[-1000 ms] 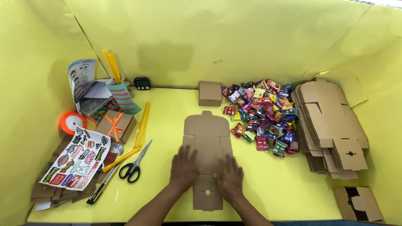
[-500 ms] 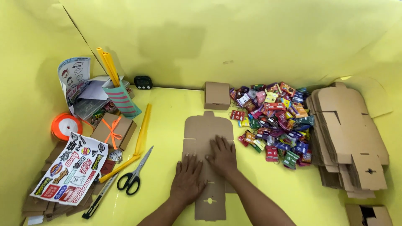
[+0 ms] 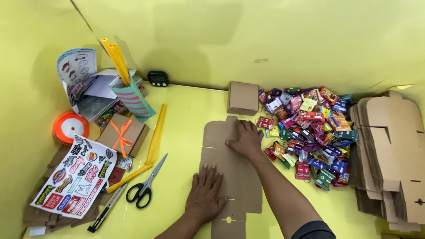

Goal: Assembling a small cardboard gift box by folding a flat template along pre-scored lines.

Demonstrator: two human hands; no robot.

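While both forearms reach up from the bench's near edge, the left hand lies flat, palm down, fingers spread, on the lower left part of the flat box blank. Its grip is open, pressing rather than clasping. The right hand is stretched farther out, palm down with the fingers slightly curled, resting on the blank's upper part near its far end; this grip too is open and holds nothing.

The blank lies unfolded on the yellow bench, about mid-bench, its long axis running from the near edge toward the back wall, under both palms. Just beyond its far end stands a closed small box. To the right, touching the right hand's side, spreads a heap of sweets, and past it, by the right edge, a stack of blanks. Left of the blank lie scissors, well apart from the left hand.
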